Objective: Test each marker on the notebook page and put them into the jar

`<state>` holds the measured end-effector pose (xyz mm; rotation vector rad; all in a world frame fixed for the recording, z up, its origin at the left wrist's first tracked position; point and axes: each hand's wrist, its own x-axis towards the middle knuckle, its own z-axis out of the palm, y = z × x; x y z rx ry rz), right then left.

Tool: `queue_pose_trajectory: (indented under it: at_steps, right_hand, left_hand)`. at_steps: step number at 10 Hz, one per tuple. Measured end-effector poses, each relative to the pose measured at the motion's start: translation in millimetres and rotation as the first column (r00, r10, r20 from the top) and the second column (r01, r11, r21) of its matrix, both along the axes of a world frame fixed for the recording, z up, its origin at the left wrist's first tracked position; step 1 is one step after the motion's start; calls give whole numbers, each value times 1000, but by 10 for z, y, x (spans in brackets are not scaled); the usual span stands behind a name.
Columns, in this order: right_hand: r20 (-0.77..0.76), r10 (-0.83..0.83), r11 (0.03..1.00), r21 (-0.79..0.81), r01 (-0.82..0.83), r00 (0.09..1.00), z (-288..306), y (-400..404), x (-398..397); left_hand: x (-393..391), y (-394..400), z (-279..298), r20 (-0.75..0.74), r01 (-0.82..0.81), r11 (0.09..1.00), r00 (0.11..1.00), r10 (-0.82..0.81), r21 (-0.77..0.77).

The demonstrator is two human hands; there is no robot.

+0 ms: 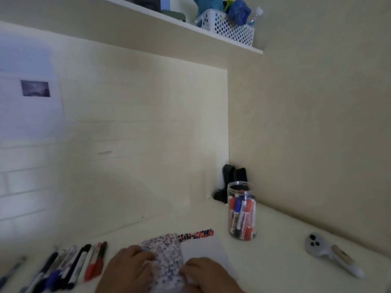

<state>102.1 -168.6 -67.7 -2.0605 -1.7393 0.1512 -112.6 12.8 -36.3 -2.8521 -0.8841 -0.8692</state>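
A notebook [203, 250] lies open at the front of the desk, its speckled cover [163, 256] folded over and a white page showing on the right. My left hand [129, 265] rests on the speckled cover, fingers lying across it. My right hand [203, 271] touches the cover's edge and the page's lower left. A clear jar [242, 212] with several red and blue markers stands to the right behind the notebook. Several loose markers [69, 265] lie in a row to the left. The frame is blurred.
A grey handheld tool [330, 254] lies on the desk at the right. Two black objects [232, 178] stand in the corner behind the jar. A shelf above carries a white basket [232, 28] with blue toys. Walls close off the back and right side.
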Motion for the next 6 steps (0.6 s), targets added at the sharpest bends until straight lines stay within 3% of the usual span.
queue_pose_trajectory:
  at_steps: [1, 2, 3, 5, 6]
  right_hand:
    - [56, -27, 999, 19, 26, 998, 158, -38, -207]
    - [101, -47, 997, 60, 41, 994, 150, -72, -270]
    - [132, -56, 994, 96, 44, 990, 147, -290, -248]
    - [117, -102, 989, 123, 87, 988, 113, -805, -206]
    - [103, -124, 989, 92, 114, 987, 95, -939, -197]
  left_hand:
    - [297, -396, 64, -168, 133, 978, 973, -159, -161]
    - [394, -514, -108, -221, 110, 973, 963, -156, -204]
    - [347, -511, -259, -191, 118, 991, 973, -127, -58]
    - [89, -666, -324, -100, 172, 983, 981, -164, 68]
    - [-30, -783, -347, -86, 169, 985, 982, -165, 43]
